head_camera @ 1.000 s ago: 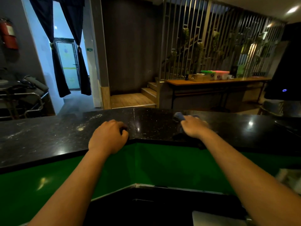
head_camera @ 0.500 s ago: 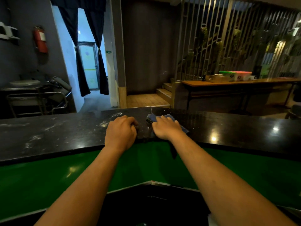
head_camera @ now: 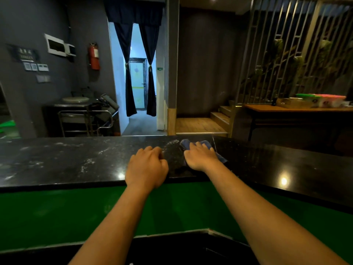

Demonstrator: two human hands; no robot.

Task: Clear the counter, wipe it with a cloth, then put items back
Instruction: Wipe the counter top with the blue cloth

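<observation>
A black speckled stone counter (head_camera: 66, 161) runs across the view above a green front panel. My right hand (head_camera: 200, 156) presses flat on a blue cloth (head_camera: 207, 145) lying at the counter's corner; the cloth shows beyond my fingers and to the right of my wrist. Close beside it, my left hand (head_camera: 147, 167) rests on the counter near the front edge with its fingers curled under, nothing visible in it. White dusty smears cover the counter to the left of my hands.
Beyond the counter stand a metal trolley (head_camera: 86, 119) on the left, a curtained doorway (head_camera: 137, 73) and wooden steps (head_camera: 219, 117). A wooden table (head_camera: 286, 109) with coloured boxes is at the far right. A fire extinguisher (head_camera: 94, 56) hangs on the wall.
My right hand has slid the blue cloth leftward along the counter until it is close to my left hand. My view has turned to the left, showing more of the dusty stretch.
</observation>
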